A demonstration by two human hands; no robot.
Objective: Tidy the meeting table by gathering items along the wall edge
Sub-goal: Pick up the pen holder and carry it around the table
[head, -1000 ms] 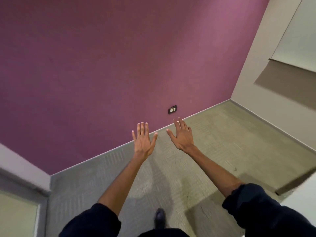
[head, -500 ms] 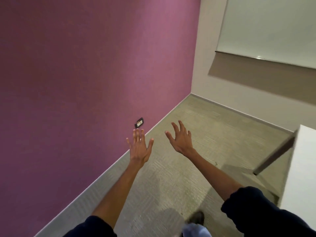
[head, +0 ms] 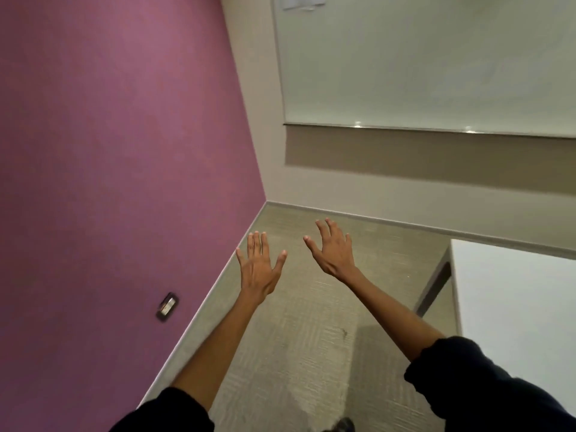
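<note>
Both arms out front, backs of hands up, over the grey ribbed carpet floor [head: 296, 338]. The left hand [head: 258, 271] has fingers [head: 256, 244] straight and close together, thumb splayed. The right hand [head: 336, 255] has fingers [head: 324, 229] spread and slightly bent. Neither holds or touches anything. White flat-topped meeting table [head: 514, 307]: right of the right hand's fingers, well apart, only a corner in view. Purple painted wall [head: 124, 151] near, left of the left hand's fingers; black wall socket [head: 167, 307] on it, lower left. Glossy whiteboard [head: 420, 63] beyond the fingers.

purple wall [head: 109, 135] | socket [head: 167, 306] low on it | whiteboard [head: 436, 63], perhaps paper [head: 304, 2] pinned atop | carpet [head: 296, 353]
</note>
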